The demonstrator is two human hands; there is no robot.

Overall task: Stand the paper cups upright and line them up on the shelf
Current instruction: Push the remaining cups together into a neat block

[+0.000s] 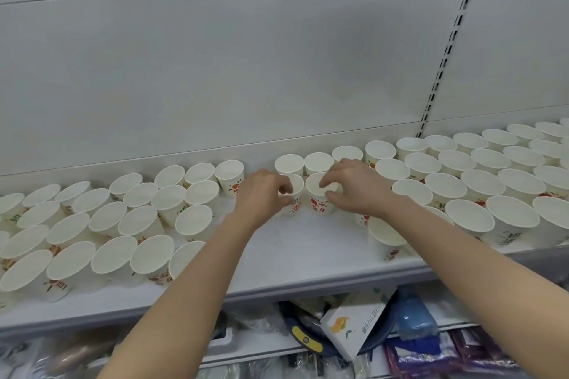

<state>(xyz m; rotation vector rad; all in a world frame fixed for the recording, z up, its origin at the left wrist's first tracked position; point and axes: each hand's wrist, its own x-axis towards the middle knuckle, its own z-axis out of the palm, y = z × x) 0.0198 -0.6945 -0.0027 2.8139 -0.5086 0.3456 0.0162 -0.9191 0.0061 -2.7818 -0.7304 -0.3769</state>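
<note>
Several white paper cups with red and green print stand upright on the white shelf (286, 252), in rows at the left and at the right. In the middle gap my left hand (261, 194) grips one upright cup (295, 194) by its side. Beside it my right hand (354, 184) pinches the rim of a second upright cup (318, 197). Both cups rest on the shelf, just in front of two cups at the back wall (303, 163).
Cup rows on the left (123, 224) and on the right (492, 181) flank a bare strip of shelf under my forearms. A slotted upright (443, 64) runs up the back panel. Below the shelf edge lie a white carton (354, 326) and packaged goods.
</note>
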